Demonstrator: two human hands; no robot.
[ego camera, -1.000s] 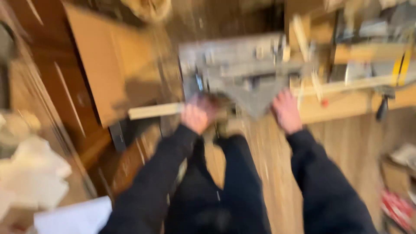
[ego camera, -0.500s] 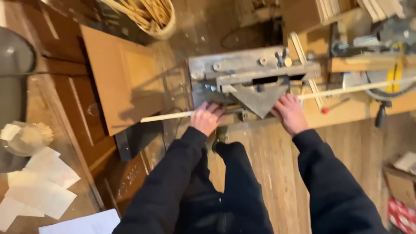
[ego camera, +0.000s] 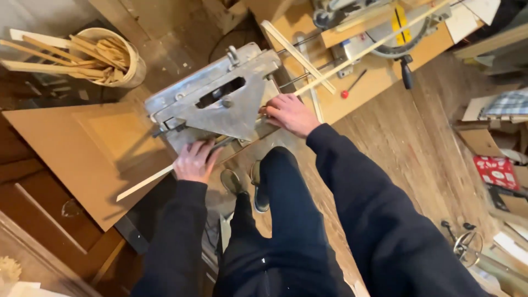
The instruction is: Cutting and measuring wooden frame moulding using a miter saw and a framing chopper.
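A long thin strip of pale wood runs through a grey metal mitre cutter with a triangular plate on top. My left hand presses the strip down at the machine's left front edge. My right hand lies on the strip at the machine's right side, where the strip carries on up towards the far right. My dark trousers and one shoe show below the machine.
A brown panel leans at the left. A round bucket of wood strips stands at the top left. A mitre saw sits on a bench at the top right. Cardboard boxes lie on the wooden floor at the right.
The view has tilted and sharpened; the machine now sits at an angle in frame. Both hands remain on the strip at either side of the cutter.
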